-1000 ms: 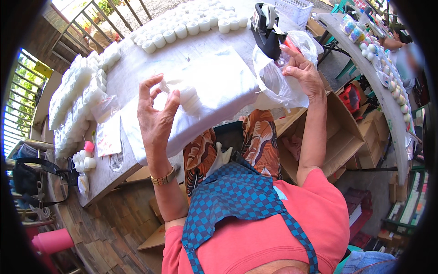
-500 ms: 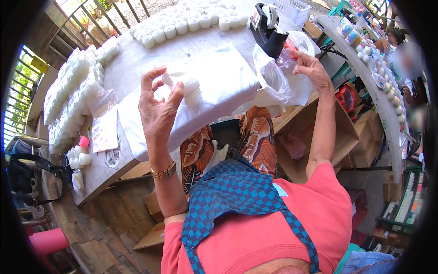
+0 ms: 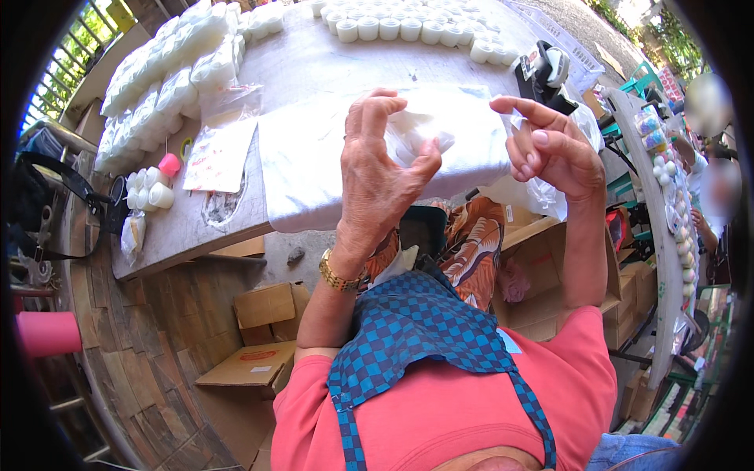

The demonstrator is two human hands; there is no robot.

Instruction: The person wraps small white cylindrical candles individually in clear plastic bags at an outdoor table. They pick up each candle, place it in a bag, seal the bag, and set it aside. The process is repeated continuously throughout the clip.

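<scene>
My left hand (image 3: 385, 161) curls round a white bundle in clear plastic (image 3: 420, 133), thumb on its near side and fingers at its far side. Glare blurs the bundle's contents. My right hand (image 3: 559, 147) is raised to the right of it, fingers bent, with a small piece of clear tape (image 3: 517, 119) at the fingertips. Both hands are above a white cloth (image 3: 306, 169) spread over the table's front edge. Just beyond my right hand stands a black tape dispenser (image 3: 538, 74) with a roll in it.
Rows of small white cylinders (image 3: 389, 30) stand at the back of the table (image 3: 177, 251). Plastic-wrapped stacks (image 3: 157, 90) fill its left side, near a flat printed packet (image 3: 224, 157). Cardboard boxes (image 3: 263, 308) lie below. People work by another table (image 3: 664, 235) at right.
My right hand has come left from beside the tape dispenser toward the bundle, with tape at its fingertips. The view has turned, so the table sits differently. My left hand still holds the bundle.
</scene>
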